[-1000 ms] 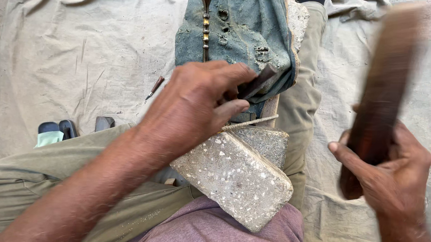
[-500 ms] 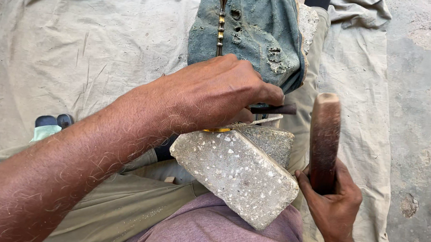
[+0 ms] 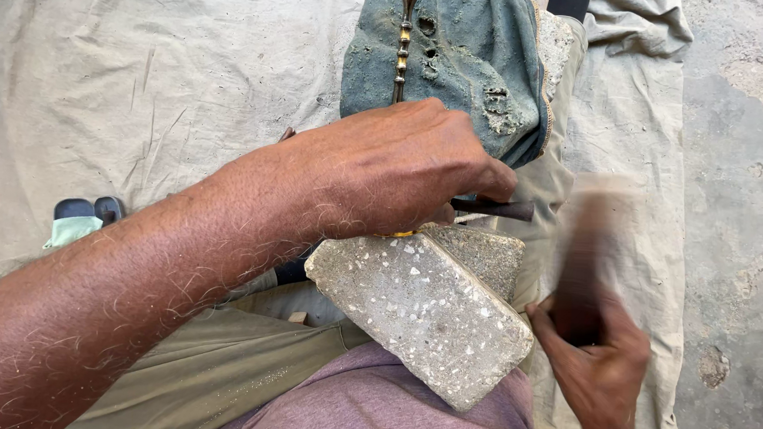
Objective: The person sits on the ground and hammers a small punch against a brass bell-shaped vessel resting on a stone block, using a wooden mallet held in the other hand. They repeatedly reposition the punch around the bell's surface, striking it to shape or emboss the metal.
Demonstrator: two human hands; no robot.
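Note:
My left hand (image 3: 401,168) is closed around a thin dark metal rod (image 3: 495,209) whose tip pokes out to the right, over the far end of a speckled grey stone block (image 3: 420,312) that rests on my lap. A bit of yellow shows under my fingers at the block's edge. My right hand (image 3: 596,361) grips a dark brown wooden mallet (image 3: 584,251), held upright and blurred by motion, just right of the block. The part of the rod inside my fist is hidden.
A worn blue-green denim cloth (image 3: 468,54) with a beaded strip (image 3: 402,46) lies ahead over my leg. A beige sheet (image 3: 144,89) covers the ground. Small dark and pale green items (image 3: 81,218) lie at left. Bare concrete floor (image 3: 747,216) is at right.
The mallet came down from high at the right to beside the block, and is now blurred in motion near the rod's tip. My left hand stayed over the block's far end.

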